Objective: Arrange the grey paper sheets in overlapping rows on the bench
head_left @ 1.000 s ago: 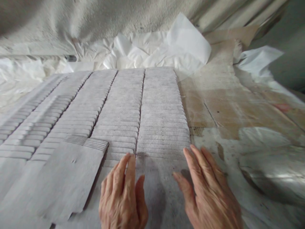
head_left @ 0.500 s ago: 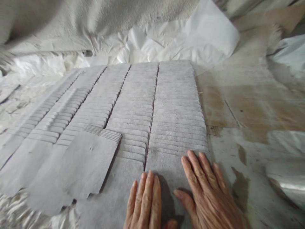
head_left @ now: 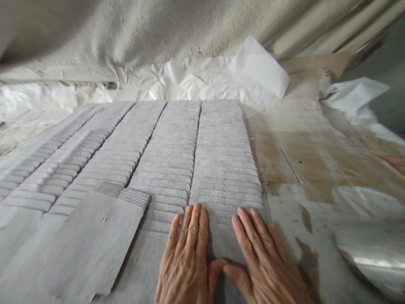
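Observation:
Long rows of overlapping thin grey sheets (head_left: 221, 139) with notched edges lie side by side in front of me. My left hand (head_left: 188, 257) rests flat, fingers stretched forward, over the seam between the two rightmost rows. My right hand (head_left: 262, 257) lies flat on the near end of the rightmost row, its fingertips close to that row's right edge. The thumbs of both hands meet or nearly meet. To the left, a small fanned stack of the same grey sheets (head_left: 98, 236) sits on top of the rows. Neither hand grips anything.
Crumpled white plastic (head_left: 183, 80) and a white sheet (head_left: 259, 71) lie behind the rows, below a draped beige cloth (head_left: 190, 29). On the right are brown board (head_left: 278, 156) under clear film and a shiny rounded metallic-looking object (head_left: 373, 253).
My left hand has slid forward along the sheets, and its thumb has come up to the right thumb. The right hand stays flat on the row. The view has tilted upward.

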A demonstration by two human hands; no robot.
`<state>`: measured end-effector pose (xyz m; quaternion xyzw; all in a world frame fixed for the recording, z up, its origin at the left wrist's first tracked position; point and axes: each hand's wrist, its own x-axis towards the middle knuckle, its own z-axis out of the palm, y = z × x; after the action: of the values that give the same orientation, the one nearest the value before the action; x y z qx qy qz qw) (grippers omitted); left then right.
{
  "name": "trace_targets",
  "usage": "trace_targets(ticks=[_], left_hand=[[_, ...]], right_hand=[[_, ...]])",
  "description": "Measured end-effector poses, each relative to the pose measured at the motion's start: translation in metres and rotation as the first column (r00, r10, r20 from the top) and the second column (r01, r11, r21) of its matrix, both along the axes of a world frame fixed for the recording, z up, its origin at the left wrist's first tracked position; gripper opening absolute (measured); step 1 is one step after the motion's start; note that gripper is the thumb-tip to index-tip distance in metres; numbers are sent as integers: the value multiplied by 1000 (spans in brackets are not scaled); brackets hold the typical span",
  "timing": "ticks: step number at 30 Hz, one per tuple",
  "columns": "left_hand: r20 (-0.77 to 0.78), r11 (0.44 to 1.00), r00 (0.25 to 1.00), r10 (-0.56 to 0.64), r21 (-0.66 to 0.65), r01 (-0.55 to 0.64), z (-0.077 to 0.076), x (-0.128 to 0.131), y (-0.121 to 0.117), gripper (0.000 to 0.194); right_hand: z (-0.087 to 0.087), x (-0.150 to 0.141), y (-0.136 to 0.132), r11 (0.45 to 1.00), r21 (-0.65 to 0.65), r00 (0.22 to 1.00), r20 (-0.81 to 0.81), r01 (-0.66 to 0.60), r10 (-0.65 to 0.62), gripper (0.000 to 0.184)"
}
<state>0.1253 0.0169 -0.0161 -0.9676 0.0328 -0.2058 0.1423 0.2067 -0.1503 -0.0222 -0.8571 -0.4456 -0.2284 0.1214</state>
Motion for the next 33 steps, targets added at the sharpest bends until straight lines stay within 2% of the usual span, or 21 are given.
trace_targets(ticks=[3, 5, 7, 10, 13, 17, 20, 22, 24, 27, 29, 33], left_hand=[[-15, 998, 999, -30, 49, 31, 1, 3, 0, 72], [-16, 999, 999, -50, 2, 50, 5, 5, 3, 62], [27, 989, 999, -47, -140, 50, 14, 10, 9, 45], [78, 924, 997, -10, -381, 39, 28, 29, 22, 33], [-31, 888, 998, -59, -458, 38, 37, 53, 34, 34], [-229, 899, 972, -53, -436, -53, 43, 75, 44, 36], [-315, 894, 949, -20, -431, -125, 47, 82, 46, 35], [-346, 886, 938, 12, -431, -170, 49, 86, 47, 33], [-357, 865, 932, 52, -450, -221, 50, 89, 48, 32], [-372, 803, 921, 119, -509, -310, 49, 86, 51, 23], [-394, 761, 909, 139, -545, -353, 48, 78, 52, 26], [-421, 694, 900, 117, -613, -377, 46, 55, 51, 29]], right_hand=[[0, -1, -1, 999, -22, 999, -20, -40, 40, 59], [4, 3, -4, 998, 41, 999, -28, -41, 42, 49], [11, 12, -6, 988, 154, 999, -40, 13, -7, 37], [21, 36, -4, 963, 255, 996, -53, 89, -78, 33], [22, 63, 1, 971, 236, 998, -54, 44, -32, 29], [19, 83, 4, 987, 158, 994, -111, 40, -23, 27], [21, 88, 6, 988, 129, 964, -263, 81, -44, 26], [25, 89, 8, 979, 112, 893, -437, 170, -105, 25], [29, 88, 11, 951, 67, 776, -596, 303, -205, 25], [37, 81, 13, 857, -73, 571, -716, 510, -401, 32], [42, 72, 11, 810, -136, 465, -760, 571, -455, 43], [43, 49, -1, 777, -223, 301, -832, 588, -466, 58]])
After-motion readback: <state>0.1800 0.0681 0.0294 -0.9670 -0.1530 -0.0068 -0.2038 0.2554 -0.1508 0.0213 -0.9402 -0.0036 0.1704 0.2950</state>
